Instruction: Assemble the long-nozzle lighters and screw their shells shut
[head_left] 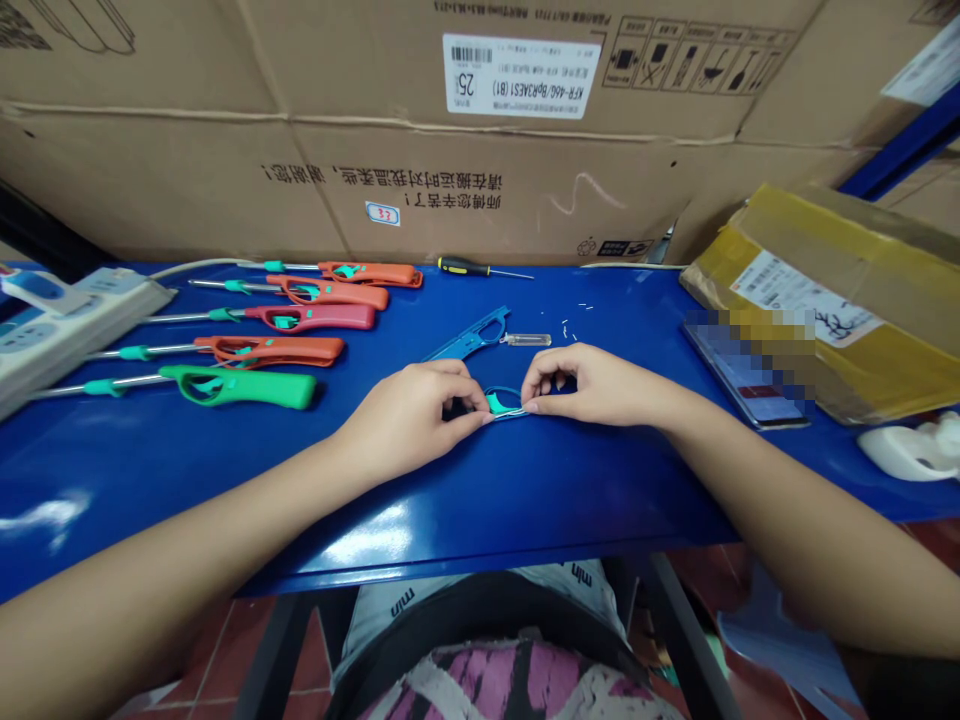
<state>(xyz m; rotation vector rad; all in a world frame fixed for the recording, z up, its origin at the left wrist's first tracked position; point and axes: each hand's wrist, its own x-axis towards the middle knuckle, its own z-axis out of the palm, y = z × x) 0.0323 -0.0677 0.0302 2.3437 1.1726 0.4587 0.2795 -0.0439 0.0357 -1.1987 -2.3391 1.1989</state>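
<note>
Between the table's (600, 490) front and back edges, left hand (420, 410) and right hand (592, 385) pinch opposite ends of a blue lighter casing (504, 390), fingertips nearly closed (green trigger (497, 404) between them). Probably light, stiff, slick plastic; best held by its rim.

Blue piece (504, 389): looped, ends hidden, crosswise at the worktop (525, 500)
Green part (495, 404): small, bright, within the blue loop

Remotely, I'm seeing a yellow-taped cardboard box (862, 235) sitting at right, a flat, dark smartphone (750, 388) lying beside it, and a white plastic power strip (97, 300) far left.
</note>
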